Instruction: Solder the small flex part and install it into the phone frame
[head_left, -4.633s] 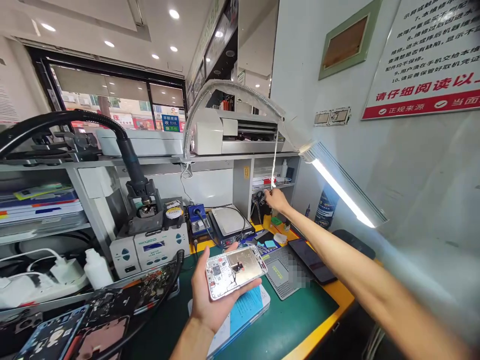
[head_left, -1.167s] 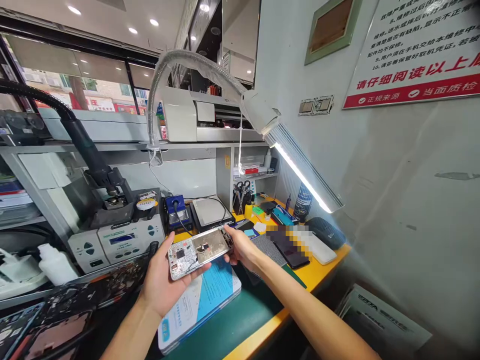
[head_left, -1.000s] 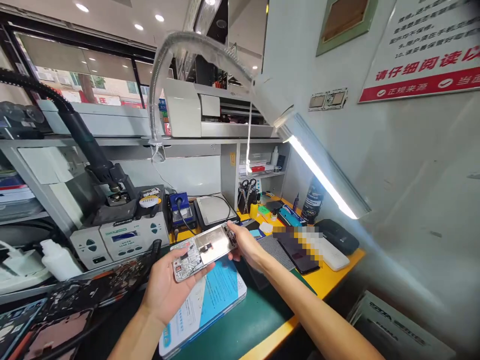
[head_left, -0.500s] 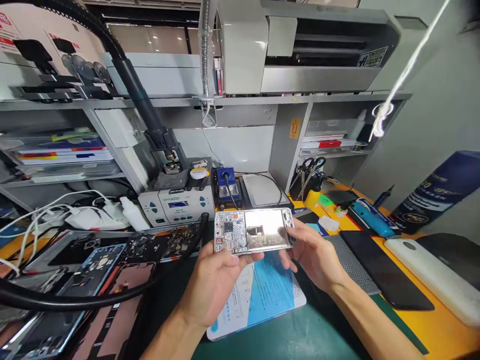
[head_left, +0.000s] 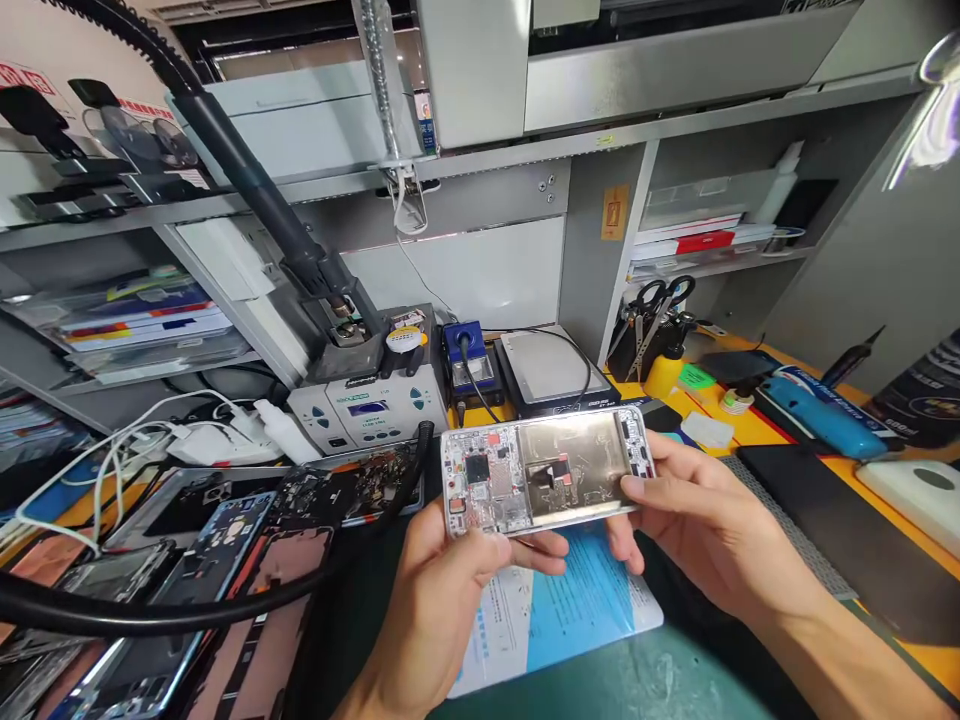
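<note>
Held level in front of me is an opened smartphone (head_left: 581, 455), its inside facing up. Its circuit board shows at the left end and a bare metal bay fills the middle. My left hand (head_left: 450, 600) grips the left end, thumb on the near edge and fingers underneath. With its thumb on the bay's right part, my right hand (head_left: 712, 520) holds the other end, fingers behind and below. Beneath the phone, a blue and white printed sheet (head_left: 570, 600) lies on the green mat (head_left: 600, 685).
On the left lie several dismantled phone parts (head_left: 262, 610), crossed by a thick black hose (head_left: 225, 615). A rework station (head_left: 367, 405) and a soldering iron stand (head_left: 471, 365) are behind. Scissors (head_left: 660, 300), a yellow bottle (head_left: 664, 375) and a blue tube (head_left: 825, 415) stand or lie at right.
The phone and both hands appear larger and slightly further right. My view has tilted and shifted. My right thumb now lies flatter on the metal bay.
</note>
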